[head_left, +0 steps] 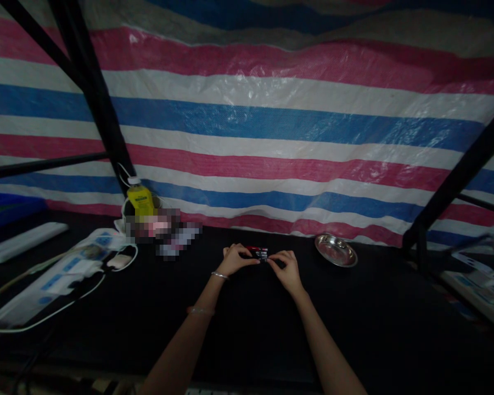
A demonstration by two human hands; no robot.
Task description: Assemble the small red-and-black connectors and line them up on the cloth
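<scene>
A small cluster of red and silver cylinders [261,251], possibly batteries, lies on the black tabletop [247,334] between my hands. My left hand [234,260] curls around its left side, thumb and forefinger bent toward the cylinder nearest me. From the other side, my right hand [287,267] pinches with thumb and forefinger at the silver ends. What sits between those right fingertips is too small and dark to name. A silver bracelet [220,275] circles my left wrist.
A shallow metal dish [336,250] stands to the right. At left lie a white power strip [45,282] with cables and a white bar [24,241]. A yellow bottle [140,198] stands by the black frame post [102,118]. Striped sheeting [271,126] hangs behind.
</scene>
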